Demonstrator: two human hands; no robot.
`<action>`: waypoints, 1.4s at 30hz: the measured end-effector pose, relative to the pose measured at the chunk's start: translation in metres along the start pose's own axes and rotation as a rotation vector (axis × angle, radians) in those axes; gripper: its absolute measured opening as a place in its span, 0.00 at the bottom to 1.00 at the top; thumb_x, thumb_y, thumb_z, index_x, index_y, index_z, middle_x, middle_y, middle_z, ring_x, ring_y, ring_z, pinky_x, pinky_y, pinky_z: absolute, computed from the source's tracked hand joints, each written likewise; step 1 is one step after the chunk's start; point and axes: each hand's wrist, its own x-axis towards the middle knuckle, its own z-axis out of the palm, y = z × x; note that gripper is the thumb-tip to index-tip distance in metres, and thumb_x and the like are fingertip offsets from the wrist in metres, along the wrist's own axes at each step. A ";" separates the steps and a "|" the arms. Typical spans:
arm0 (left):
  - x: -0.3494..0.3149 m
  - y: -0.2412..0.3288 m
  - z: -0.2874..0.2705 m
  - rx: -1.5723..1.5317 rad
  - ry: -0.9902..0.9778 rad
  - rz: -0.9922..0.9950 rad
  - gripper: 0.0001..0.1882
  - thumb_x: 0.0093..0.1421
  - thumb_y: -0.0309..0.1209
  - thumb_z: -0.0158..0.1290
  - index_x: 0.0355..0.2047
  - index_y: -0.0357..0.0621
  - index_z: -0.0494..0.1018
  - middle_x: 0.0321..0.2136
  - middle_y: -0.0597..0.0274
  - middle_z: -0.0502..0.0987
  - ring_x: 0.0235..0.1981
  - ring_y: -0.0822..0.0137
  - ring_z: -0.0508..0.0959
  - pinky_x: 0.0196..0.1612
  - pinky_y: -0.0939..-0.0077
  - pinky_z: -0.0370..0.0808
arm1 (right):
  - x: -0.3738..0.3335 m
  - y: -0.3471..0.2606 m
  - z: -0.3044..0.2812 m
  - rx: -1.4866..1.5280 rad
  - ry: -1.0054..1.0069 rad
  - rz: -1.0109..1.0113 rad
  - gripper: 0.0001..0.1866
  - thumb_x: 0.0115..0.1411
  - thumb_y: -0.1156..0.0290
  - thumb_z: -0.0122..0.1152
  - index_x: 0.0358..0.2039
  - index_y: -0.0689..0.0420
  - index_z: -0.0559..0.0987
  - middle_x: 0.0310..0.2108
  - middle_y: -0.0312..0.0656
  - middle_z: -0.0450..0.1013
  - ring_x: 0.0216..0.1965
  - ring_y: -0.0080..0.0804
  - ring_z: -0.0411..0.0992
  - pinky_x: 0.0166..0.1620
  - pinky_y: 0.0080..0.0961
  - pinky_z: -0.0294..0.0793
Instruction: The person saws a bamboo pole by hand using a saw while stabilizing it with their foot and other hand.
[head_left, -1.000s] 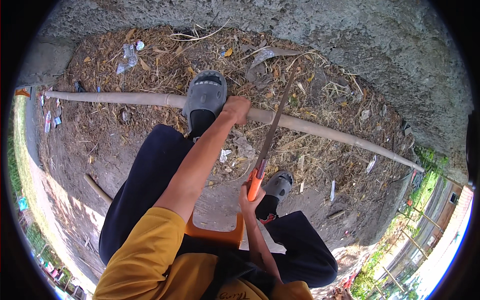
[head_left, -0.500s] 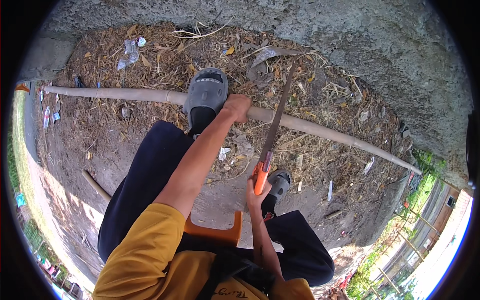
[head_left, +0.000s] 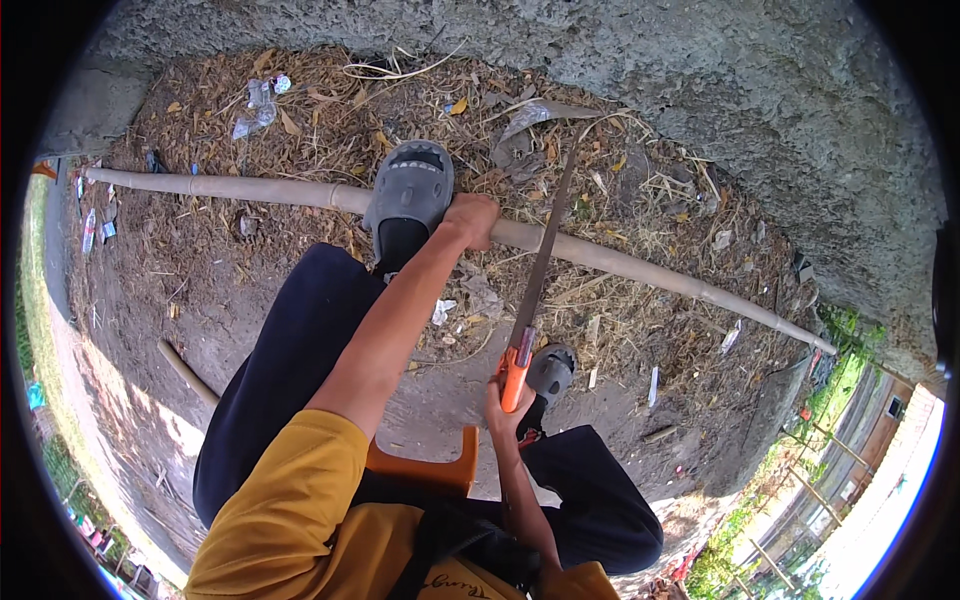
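Observation:
A long bamboo pole [head_left: 630,264] lies across the ground in front of me. My left hand [head_left: 471,220] is wrapped round it, just right of a grey clog [head_left: 413,190] on my left foot, which presses on the pole. My right hand [head_left: 507,408] grips the orange handle of a hand saw [head_left: 543,255]. Its long, narrow blade points away from me and crosses the pole a little to the right of my left hand. Whether the teeth have bitten into the bamboo cannot be made out.
A rough concrete wall [head_left: 700,85] rises beyond the pole. Dry leaves, straw and plastic litter [head_left: 258,108] cover the dirt. My right foot's clog [head_left: 551,372] is close to the saw handle. Part of an orange seat [head_left: 430,468] shows under me; a short stick [head_left: 188,370] lies left.
The saw and my right hand have slid back slightly toward me across the pole. My left hand and left foot keep their place on the bamboo.

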 end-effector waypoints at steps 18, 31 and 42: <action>-0.003 0.005 -0.006 -0.040 -0.016 0.008 0.17 0.44 0.33 0.66 0.37 0.45 0.84 0.38 0.51 0.84 0.42 0.53 0.84 0.49 0.62 0.81 | -0.006 -0.012 -0.001 -0.041 0.056 -0.005 0.12 0.51 0.80 0.63 0.18 0.60 0.68 0.14 0.30 0.63 0.18 0.13 0.61 0.23 0.21 0.64; -0.002 0.009 -0.009 -0.013 -0.023 0.006 0.18 0.44 0.34 0.67 0.37 0.44 0.84 0.40 0.53 0.84 0.44 0.56 0.84 0.49 0.65 0.81 | 0.015 0.008 -0.003 0.063 -0.014 -0.025 0.13 0.52 0.82 0.63 0.18 0.58 0.67 0.16 0.27 0.62 0.20 0.12 0.60 0.25 0.18 0.63; -0.002 0.006 0.001 -0.007 -0.020 0.020 0.18 0.43 0.34 0.67 0.37 0.45 0.85 0.40 0.52 0.84 0.43 0.56 0.85 0.48 0.64 0.81 | -0.022 0.018 -0.006 0.011 -0.047 -0.110 0.14 0.52 0.81 0.64 0.18 0.58 0.67 0.15 0.28 0.61 0.20 0.13 0.60 0.25 0.20 0.61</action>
